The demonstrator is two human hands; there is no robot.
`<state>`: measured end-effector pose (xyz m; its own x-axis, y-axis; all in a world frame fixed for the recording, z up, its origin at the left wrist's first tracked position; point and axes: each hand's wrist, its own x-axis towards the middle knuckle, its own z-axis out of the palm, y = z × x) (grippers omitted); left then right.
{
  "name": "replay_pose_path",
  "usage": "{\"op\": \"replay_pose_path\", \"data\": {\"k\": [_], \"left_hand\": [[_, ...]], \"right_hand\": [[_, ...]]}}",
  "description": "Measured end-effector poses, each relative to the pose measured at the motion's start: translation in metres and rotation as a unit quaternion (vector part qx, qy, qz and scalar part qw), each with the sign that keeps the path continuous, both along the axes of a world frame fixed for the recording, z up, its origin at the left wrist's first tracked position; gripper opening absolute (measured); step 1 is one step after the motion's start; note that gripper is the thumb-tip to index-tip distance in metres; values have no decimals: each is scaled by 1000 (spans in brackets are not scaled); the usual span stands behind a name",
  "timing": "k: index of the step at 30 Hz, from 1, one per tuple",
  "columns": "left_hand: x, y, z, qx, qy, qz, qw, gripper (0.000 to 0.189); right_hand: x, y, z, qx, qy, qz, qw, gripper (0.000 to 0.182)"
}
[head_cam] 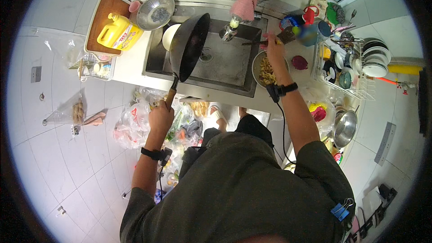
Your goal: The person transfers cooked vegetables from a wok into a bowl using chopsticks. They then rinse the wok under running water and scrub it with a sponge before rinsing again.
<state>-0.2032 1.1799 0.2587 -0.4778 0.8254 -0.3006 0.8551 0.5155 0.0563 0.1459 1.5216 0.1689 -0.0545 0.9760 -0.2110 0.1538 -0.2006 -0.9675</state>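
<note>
My left hand [161,116] grips the wooden handle of a black wok [189,49], which is tilted on its side over the left part of the sink [248,74]. A white bowl [168,37] shows partly behind the wok. My right hand [275,45] holds a spatula [287,35] with a dark blade, above a bowl of cooked food pieces [267,72] on the counter right of the sink. The food is yellowish brown. Part of this bowl is hidden by my right forearm. Beside it lies a dark red, round object [299,62].
A metal colander [156,12] and a yellow jug [120,33] stand left of the sink. The faucet [229,33] has a pink cloth [247,4] over it. To the right is a dish rack [351,86] with plates and bowls. Plastic bags [133,125] lie below the counter.
</note>
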Motion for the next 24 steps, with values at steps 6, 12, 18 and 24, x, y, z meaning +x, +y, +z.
{"op": "replay_pose_path", "data": {"k": [6,12,18,24], "left_hand": [[-29,-19,-31,73,-185,26,980,33],[-21,-64,-73,51,-508,228,829,26],[-3,-79,-106,90,-575,233,779,27],[-3,-70,-128,101,-587,221,772,25]], "right_hand": [[13,-40,83,83,42,-12,996,43],[9,-67,148,174,-84,8,981,49],[-49,-77,206,238,-222,177,929,54],[-215,-35,218,6,15,336,942,38]]}}
